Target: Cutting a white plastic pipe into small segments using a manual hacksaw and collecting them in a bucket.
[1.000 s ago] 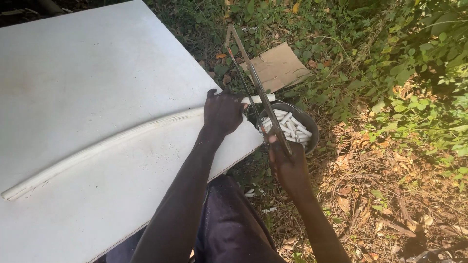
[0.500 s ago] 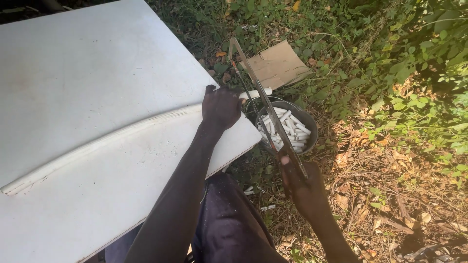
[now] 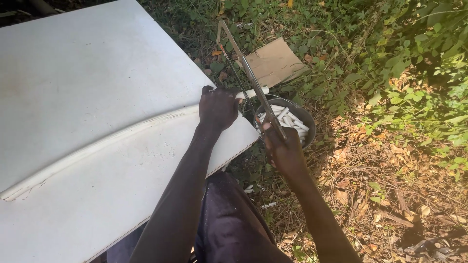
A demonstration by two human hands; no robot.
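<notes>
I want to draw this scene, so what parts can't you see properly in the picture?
All in the head view:
- Pipe: the left hand covers the part it presses down.
- Saw: its handle is hidden inside the right hand.
- Bowl: the saw and right hand hide its near side; the cut pieces are too small to count.
- Board: cut off by the left edge.

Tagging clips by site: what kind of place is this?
Likely an improvised outdoor work spot, not a workshop. A white board lies over bare ground with weeds and dry leaves; a basin of cut white pieces sits in the grass.
</notes>
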